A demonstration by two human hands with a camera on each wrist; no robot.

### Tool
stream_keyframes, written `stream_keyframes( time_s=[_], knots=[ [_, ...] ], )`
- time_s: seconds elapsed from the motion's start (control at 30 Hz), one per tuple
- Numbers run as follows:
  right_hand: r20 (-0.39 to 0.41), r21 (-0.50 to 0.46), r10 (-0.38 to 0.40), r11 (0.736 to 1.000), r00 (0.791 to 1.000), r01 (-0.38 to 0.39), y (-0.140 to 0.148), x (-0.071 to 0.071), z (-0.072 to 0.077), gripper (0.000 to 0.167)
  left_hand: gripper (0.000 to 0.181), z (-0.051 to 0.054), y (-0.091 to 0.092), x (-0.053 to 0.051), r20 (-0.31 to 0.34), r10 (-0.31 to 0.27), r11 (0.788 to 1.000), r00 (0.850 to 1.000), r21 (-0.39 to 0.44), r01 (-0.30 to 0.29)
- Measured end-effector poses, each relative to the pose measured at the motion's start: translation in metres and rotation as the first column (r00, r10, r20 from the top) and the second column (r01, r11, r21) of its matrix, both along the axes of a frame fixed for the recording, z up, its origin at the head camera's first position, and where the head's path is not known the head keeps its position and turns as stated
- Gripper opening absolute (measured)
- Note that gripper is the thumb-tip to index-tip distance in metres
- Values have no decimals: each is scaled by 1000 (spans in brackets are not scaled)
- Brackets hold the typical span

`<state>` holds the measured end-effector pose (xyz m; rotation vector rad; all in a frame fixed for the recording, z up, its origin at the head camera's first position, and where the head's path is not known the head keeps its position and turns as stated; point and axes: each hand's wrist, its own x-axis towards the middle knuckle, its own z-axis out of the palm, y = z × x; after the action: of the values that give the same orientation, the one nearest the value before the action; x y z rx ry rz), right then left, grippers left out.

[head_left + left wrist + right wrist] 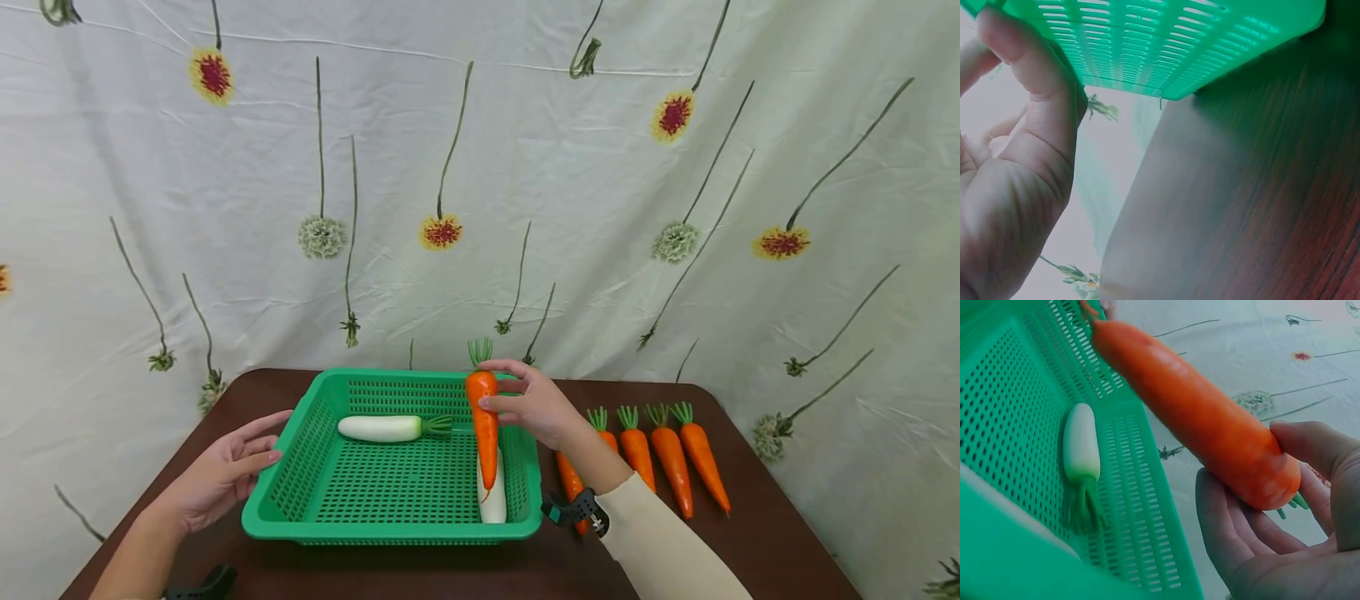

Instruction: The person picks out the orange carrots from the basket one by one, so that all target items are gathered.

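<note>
Between thumb and fingers, my right hand [536, 404] pinches a carrot [483, 417] near its leafy top, tip pointing down, above the right part of a green plastic basket [390, 531]. The right wrist view shows this carrot [1191, 406] close up, gripped at its thick end. Inside the basket lie two white radishes: one radish [380, 428] sideways toward the back, another radish [492, 500] along the right wall, partly hidden behind the carrot. At the basket's left rim is my left hand [217, 475], its fingers loosely extended beside the rim; in the left wrist view its thumb [1029, 56] overlaps the basket wall.
Several more carrots [671, 467] lie on the dark brown table [772, 533] right of the basket, some partly covered by the right forearm. A white cloth [390, 150] with printed flowers hangs behind the table.
</note>
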<state>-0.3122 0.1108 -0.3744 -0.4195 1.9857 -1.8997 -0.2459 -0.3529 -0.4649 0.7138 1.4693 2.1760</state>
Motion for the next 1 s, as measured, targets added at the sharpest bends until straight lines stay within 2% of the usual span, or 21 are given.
stream_keyframes(
  time_s=[0.27,0.5,0.67,1.0],
  knots=[
    [5,-146,-70,987,998,70,33,4,-5,59,60,1,1,1,-5,4,1000,1000,-7,-4],
    [16,-236,-154,959,988,154,68,3,-15,64,61,3,2,0,-5,20,998,1000,-65,-20],
    [-3,-241,-195,952,981,189,90,3,-25,65,61,2,2,1,-2,44,995,999,-85,-44],
    [-43,-220,-218,954,975,204,128,6,-41,62,62,1,-1,3,0,43,996,999,-75,-43]
  ],
)
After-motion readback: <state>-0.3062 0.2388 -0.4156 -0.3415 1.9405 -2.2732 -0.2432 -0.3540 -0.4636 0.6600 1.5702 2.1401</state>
